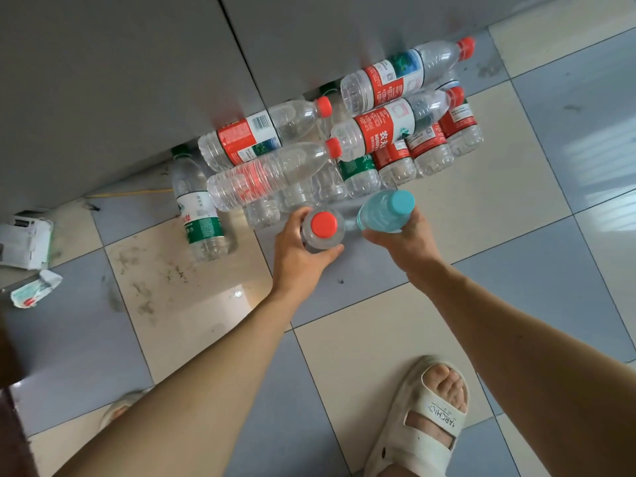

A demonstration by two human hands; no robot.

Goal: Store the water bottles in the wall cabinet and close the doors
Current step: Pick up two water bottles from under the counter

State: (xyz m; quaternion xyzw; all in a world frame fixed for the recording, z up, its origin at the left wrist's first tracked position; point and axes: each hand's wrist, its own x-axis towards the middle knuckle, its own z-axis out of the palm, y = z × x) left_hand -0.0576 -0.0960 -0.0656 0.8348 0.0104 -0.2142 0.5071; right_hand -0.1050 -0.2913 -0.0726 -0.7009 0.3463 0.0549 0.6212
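Observation:
I look down at a pile of clear water bottles [330,142] on the tiled floor against grey cabinet doors [120,80]. Most have red caps and red labels; some lie across standing ones. A green-labelled bottle [198,208] stands at the pile's left. My left hand [303,249] grips an upright red-capped bottle [323,227] by its shoulder. My right hand [406,242] grips a bottle with a light blue cap [385,211], tilted toward the pile. Both held bottles are at the pile's near edge.
White cardboard packaging [25,241] and a torn wrapper [34,289] lie on the floor at left. My right foot in a white sandal [426,421] stands on the tiles below; the other sandal [120,409] shows beside my left arm. A yellow cord [130,193] runs along the cabinet base.

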